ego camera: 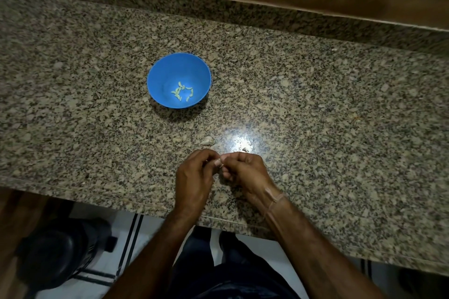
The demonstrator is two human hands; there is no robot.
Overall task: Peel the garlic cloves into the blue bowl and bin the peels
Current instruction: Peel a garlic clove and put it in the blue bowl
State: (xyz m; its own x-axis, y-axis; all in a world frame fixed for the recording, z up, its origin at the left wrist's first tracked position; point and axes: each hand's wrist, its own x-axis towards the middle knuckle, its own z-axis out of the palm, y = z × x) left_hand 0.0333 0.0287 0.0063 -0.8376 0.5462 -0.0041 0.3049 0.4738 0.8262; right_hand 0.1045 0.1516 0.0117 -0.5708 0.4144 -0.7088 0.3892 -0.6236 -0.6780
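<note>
Both hands sit low centre of frame, over the near part of the bench point(315, 109). The left hand point(194, 175) and right hand point(245, 170) are brought together fingertip to fingertip, fingers curled, both pinching one small pale garlic clove point(219, 162). The clove is mostly hidden by the fingers, so I can't tell how much skin is on it.

The blue bowl point(155, 73) stands upright on the bench, up and left of the hands and well apart from them. A few peeled cloves point(182, 92) lie at its bottom.

A pale peel scrap point(207, 139) lies on the bench just above the hands, and a smaller dark bit point(244, 150) lies right of it in the light glare.

There is a thread band point(274, 199) on the right wrist.

A dark round object point(56, 257) sits on the floor at lower left, blurry, can't tell what it is.
</note>
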